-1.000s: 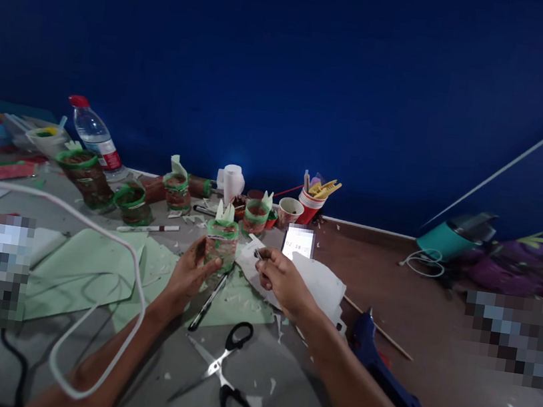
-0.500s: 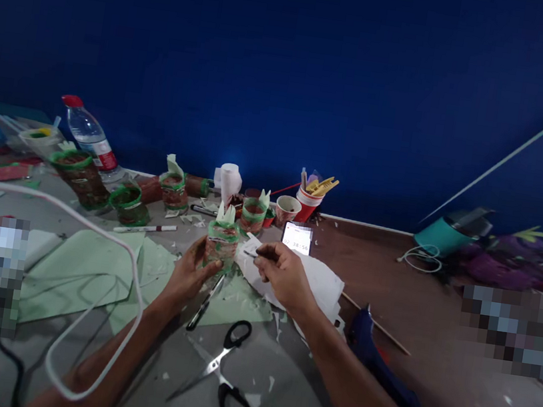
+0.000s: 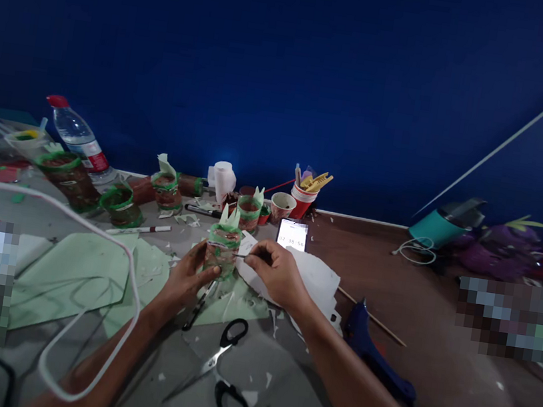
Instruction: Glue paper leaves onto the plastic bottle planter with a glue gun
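My left hand [image 3: 191,270] is closed around a small brown and green cup [image 3: 222,250], with pale pointed paper pieces standing up from its rim. Beside it, my right hand [image 3: 270,267] pinches a thin, dark, stick-like piece whose tip reaches the cup's right side. That piece is too small to name. White paper [image 3: 314,277] lies under the right hand. Open scissors [image 3: 216,361] with black handles rest on the table in front, between my forearms. A black and white pen [image 3: 199,308] lies below the left hand.
Similar brown and green containers [image 3: 166,192] stand behind and to the left. A blue glue gun [image 3: 371,356] and a wooden stick [image 3: 385,327] lie by the right forearm. A phone [image 3: 292,233] shows digits. A white cable [image 3: 139,279] loops across the left; green paper [image 3: 74,277] lies beneath.
My right hand has moved slightly left, bringing the thin piece up to the cup's side. The left hand still holds the cup. The whole view has shifted a little.
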Available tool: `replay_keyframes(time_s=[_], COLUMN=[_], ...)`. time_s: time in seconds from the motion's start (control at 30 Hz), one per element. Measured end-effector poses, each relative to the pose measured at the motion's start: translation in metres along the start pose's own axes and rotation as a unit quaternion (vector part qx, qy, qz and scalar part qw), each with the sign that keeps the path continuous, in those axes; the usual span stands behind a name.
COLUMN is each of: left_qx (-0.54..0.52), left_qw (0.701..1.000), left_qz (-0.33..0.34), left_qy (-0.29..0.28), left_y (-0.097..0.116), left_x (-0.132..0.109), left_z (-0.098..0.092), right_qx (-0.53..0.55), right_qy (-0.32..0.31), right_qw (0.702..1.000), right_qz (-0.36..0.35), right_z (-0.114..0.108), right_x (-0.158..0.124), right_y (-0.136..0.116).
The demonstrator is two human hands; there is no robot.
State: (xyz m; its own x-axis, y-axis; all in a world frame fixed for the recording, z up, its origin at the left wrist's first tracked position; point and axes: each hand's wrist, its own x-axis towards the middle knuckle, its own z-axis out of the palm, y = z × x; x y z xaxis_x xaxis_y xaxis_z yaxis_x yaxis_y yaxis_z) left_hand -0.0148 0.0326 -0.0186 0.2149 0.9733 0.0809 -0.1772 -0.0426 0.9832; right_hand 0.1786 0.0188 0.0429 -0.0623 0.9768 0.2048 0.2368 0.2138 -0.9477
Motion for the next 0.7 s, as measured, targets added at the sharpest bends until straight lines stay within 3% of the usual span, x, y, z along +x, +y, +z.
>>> replay_keyframes(time_s=[0.7], left_qx=[0.029], left_qw=[0.998], left_qz=[0.007], left_qy=[-0.05], left_y=[0.0033], left_x=[-0.003], left_z=[0.0009], right_qx=[0.012], right_qy=[0.02], right_qw=[1.0], right_qz=[0.004], right_z=[-0.0007], right_x=[0.0037], right_y=[0.0082])
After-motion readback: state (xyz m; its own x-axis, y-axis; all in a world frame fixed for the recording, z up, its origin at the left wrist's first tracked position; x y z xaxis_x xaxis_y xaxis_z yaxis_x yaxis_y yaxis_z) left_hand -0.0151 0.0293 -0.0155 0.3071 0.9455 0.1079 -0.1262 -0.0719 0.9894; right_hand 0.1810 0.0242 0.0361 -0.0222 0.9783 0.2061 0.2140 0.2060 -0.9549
